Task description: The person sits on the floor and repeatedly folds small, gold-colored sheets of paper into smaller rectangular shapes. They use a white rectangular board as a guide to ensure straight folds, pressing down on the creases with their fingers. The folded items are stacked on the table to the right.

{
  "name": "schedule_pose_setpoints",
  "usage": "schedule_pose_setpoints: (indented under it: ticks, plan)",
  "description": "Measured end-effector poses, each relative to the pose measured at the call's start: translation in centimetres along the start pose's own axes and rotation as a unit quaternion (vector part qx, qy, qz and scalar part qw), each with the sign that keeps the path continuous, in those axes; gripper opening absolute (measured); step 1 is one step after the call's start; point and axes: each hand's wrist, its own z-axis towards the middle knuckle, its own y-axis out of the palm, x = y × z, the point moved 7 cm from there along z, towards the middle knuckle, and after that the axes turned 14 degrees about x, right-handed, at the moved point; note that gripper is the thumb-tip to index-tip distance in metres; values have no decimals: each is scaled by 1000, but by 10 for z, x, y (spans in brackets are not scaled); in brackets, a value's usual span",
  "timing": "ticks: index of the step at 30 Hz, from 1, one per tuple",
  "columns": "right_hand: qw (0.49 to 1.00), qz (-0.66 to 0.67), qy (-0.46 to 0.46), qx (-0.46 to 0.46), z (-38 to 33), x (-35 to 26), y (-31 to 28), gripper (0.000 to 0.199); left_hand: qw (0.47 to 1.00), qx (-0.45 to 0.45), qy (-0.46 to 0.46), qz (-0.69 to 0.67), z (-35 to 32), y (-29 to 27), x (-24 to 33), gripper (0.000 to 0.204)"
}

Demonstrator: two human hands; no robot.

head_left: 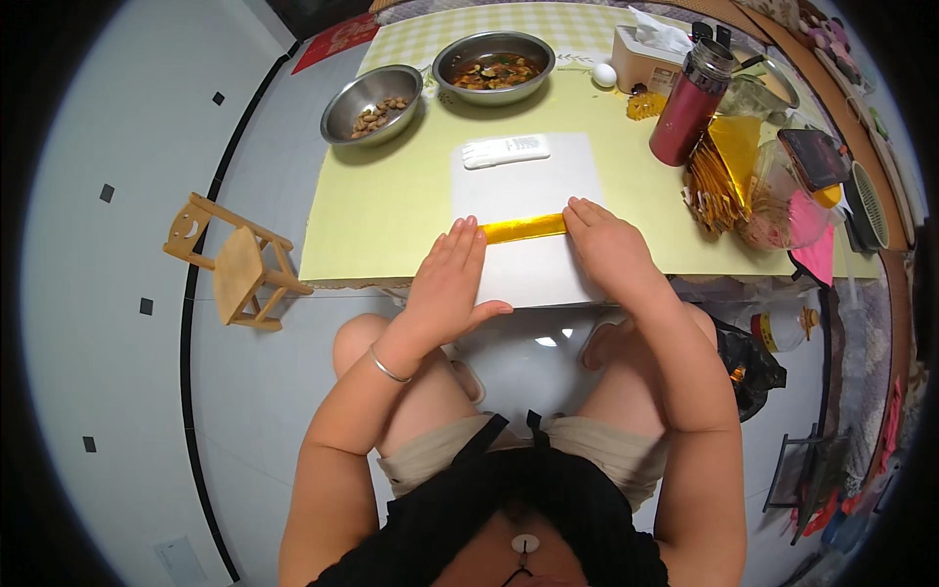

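A narrow folded strip of gold foil paper (524, 228) lies across a white board (528, 181) on the yellow-green table (391, 210). My left hand (446, 274) lies flat with its fingers apart, fingertips pressing the strip's left end. My right hand (606, 245) rests palm down on the strip's right end, fingers spread over it. Both hands cover the lower part of the white board. A white remote-like object (506, 151) lies at the board's far edge.
Two metal bowls of food (372, 103) (494, 67) stand at the table's far side, with an egg (604, 74), a tissue box (646, 54) and a red flask (691, 106). A stack of gold papers (719, 176) lies at right. A small wooden stool (240, 262) stands on the floor.
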Motion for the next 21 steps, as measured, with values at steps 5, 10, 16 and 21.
schedule_pose_setpoints:
  ticks: [5, 10, 16, 21]
  plan:
    - [1000, -23, -18, -8, 16, -10, -7, 23, 993, 75, 22, 85, 20, -9, 5, 68]
    - [1000, -7, 16, 5, 21, -2, 4, 10, 984, 147, 62, 76, 77, -6, 39, 21]
    - [995, 51, 58, 64, 23, 17, 0, 15, 981, 51, 114, 151, 116, 24, 42, 13]
    - [993, 74, 82, -42, 16, 19, -4, 38, 987, -92, 38, 128, 121, 19, 32, 15]
